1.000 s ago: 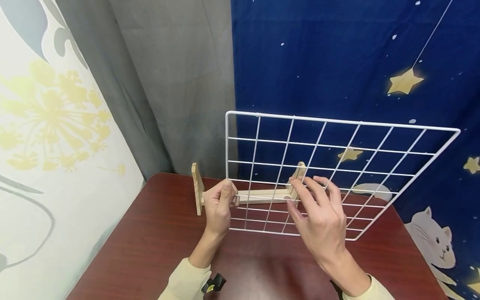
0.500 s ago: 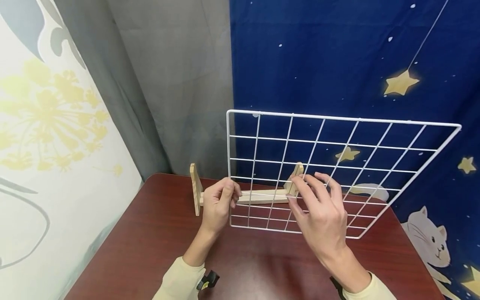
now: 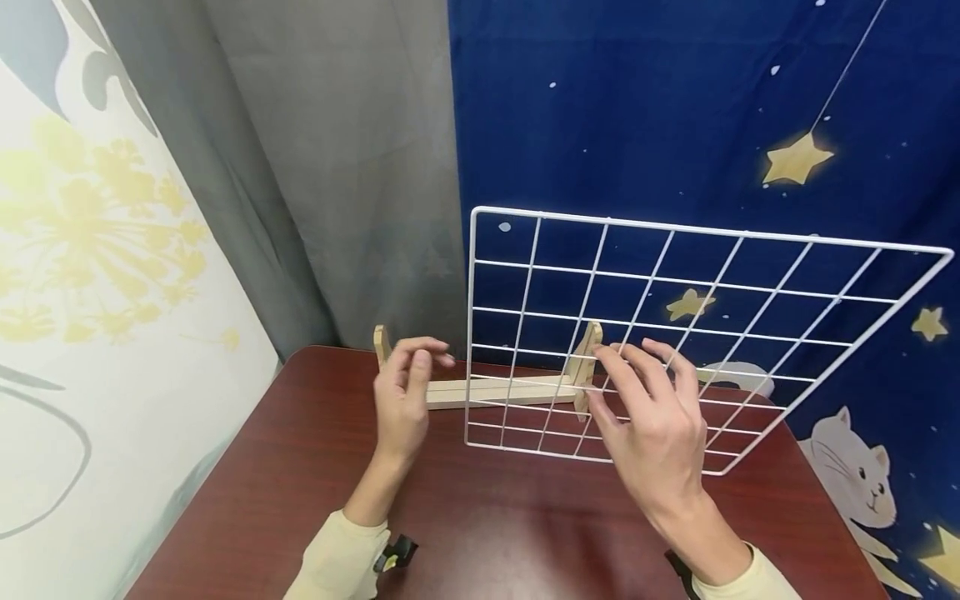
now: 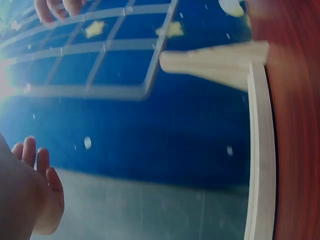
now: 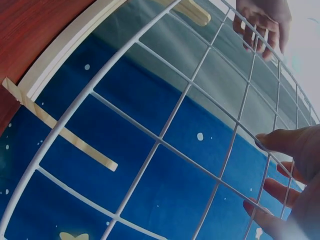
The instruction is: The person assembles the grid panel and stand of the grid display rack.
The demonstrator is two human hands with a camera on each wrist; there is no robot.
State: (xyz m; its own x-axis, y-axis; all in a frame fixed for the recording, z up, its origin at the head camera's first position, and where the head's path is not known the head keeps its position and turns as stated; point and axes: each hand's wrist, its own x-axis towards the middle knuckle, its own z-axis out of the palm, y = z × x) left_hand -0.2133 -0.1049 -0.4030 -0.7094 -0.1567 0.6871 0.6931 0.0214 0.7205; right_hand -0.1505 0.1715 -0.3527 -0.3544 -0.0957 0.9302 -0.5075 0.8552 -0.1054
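Observation:
A white wire grid panel [image 3: 686,227] is held up over the table, tilted, by my right hand [image 3: 652,429] alone. In the right wrist view, the thumb and fingertips of that hand pinch the grid's wires [image 5: 220,180]. My left hand [image 3: 401,404] is apart from the panel, just left of its side edge, with relaxed fingers and nothing in them. Behind both stands a pale wooden stand [image 3: 498,392], a long bar with an upright at each end. The left hand partly covers its left upright [image 3: 381,342]; its right upright [image 3: 588,354] shows through the grid.
The stand rests on a dark red-brown table [image 3: 495,525] with a rounded back corner. Behind the table hang a grey curtain [image 3: 360,167] and a blue curtain [image 3: 600,108] with stars and a cat. A white patterned surface [image 3: 112,350] borders the left side.
My left hand has let go of the grid's left edge and moved left, its fingers loosening. The panel has shifted slightly right and up in the right hand's grip.

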